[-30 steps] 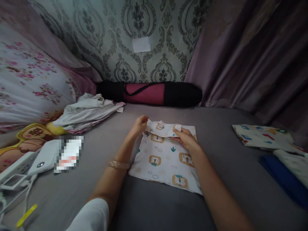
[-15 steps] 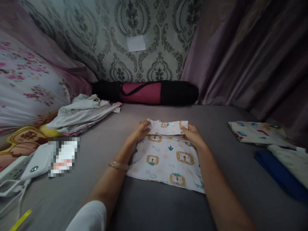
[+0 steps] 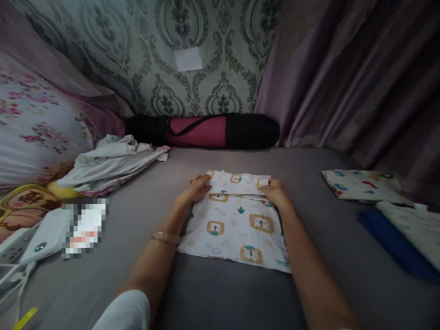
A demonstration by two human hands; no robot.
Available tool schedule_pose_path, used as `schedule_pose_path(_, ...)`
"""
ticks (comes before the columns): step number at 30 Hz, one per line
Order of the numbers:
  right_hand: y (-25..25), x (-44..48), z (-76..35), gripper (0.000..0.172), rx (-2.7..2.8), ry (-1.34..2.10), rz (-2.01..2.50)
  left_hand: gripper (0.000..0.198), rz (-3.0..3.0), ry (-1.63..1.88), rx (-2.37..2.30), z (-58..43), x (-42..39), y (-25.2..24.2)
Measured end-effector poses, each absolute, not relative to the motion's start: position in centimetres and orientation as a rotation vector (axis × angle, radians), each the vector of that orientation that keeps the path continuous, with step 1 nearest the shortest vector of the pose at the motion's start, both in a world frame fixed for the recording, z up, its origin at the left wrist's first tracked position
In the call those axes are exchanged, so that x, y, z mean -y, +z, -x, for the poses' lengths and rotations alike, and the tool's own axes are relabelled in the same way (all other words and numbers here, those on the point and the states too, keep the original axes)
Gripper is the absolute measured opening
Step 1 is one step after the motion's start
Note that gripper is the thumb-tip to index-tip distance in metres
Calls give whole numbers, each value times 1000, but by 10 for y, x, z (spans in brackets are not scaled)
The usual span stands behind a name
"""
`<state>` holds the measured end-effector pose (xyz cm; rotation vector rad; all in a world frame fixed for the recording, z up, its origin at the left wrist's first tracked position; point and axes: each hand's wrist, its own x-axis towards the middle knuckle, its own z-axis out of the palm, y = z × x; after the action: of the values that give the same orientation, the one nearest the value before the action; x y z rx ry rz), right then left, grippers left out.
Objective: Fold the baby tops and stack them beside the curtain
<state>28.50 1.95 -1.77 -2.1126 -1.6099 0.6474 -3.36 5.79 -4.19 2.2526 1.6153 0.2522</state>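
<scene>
A small white garment [image 3: 237, 224] printed with yellow lions lies flat on the grey bed sheet [image 3: 213, 293] in front of me. Its far edge is folded back into a narrow band. My left hand [image 3: 196, 189] pinches the left end of that band, and my right hand [image 3: 277, 191] pinches the right end. Both hands rest low against the cloth. A bracelet sits on my left wrist.
A rumpled heap of white clothes [image 3: 112, 162] lies at the left by a floral pillow [image 3: 37, 128]. A black and pink rolled bag [image 3: 202, 130] lies along the wall. Folded printed cloths [image 3: 360, 184] and a blue cloth [image 3: 392, 243] lie at the right. A white device [image 3: 43, 236] sits at the left.
Both hands have lowered the folded band onto the garment and spread apart to its two ends. The band now lies flatter.
</scene>
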Motion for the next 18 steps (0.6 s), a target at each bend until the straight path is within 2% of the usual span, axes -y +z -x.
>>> schedule_pose_path(8,7,5,-282,27,1597,379,2230,45,-2295,551,-1521,37,-63,-48)
schedule_pose_path(13,22,8,-246,32,1909,252,2081,40,-2353,761,-1555,8,-54,-40)
schedule_pose_path(16,12,-1,-206,36,2143,280,1872,44,-2445,691,-1634,-15,-43,-38)
schedule_pose_path(18,0,-8,-182,44,2310,214,1717,48,-2488,587,-1695,-24,-38,-41)
